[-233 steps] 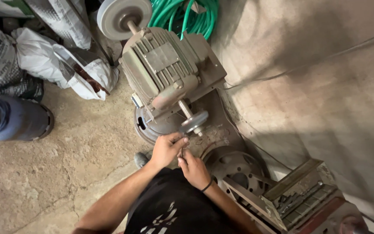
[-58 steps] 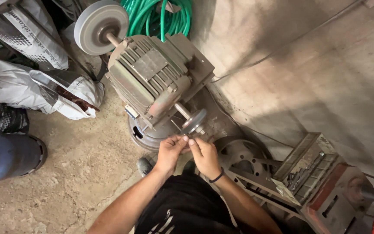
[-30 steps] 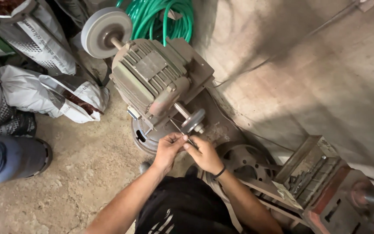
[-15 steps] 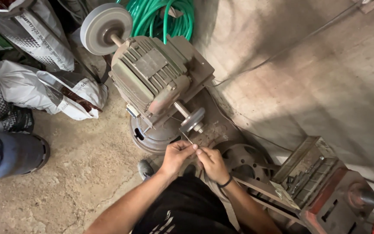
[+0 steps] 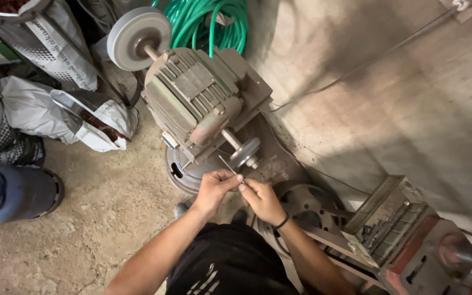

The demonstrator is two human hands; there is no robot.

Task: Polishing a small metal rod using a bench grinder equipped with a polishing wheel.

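My left hand (image 5: 214,188) and my right hand (image 5: 261,199) meet just below the small grinding wheel (image 5: 246,152) of a grey bench grinder motor (image 5: 195,98). Together they pinch a thin metal rod (image 5: 226,164) that points up and left, its tip close beside the small wheel. A larger grinding wheel (image 5: 138,37) sits on the far end of the motor shaft. A black band circles my right wrist.
A green hose coil (image 5: 208,24) lies behind the motor. Printed sacks (image 5: 50,46) and bags stand at left, with a blue container (image 5: 12,194) below them. A round metal rim (image 5: 307,205) and a rusty metal box with tools (image 5: 389,226) sit at right, beside a concrete wall (image 5: 400,98).
My hands have drawn slightly down and away from the small wheel, and the thin rod now shows above my fingers. The view has shifted a little.
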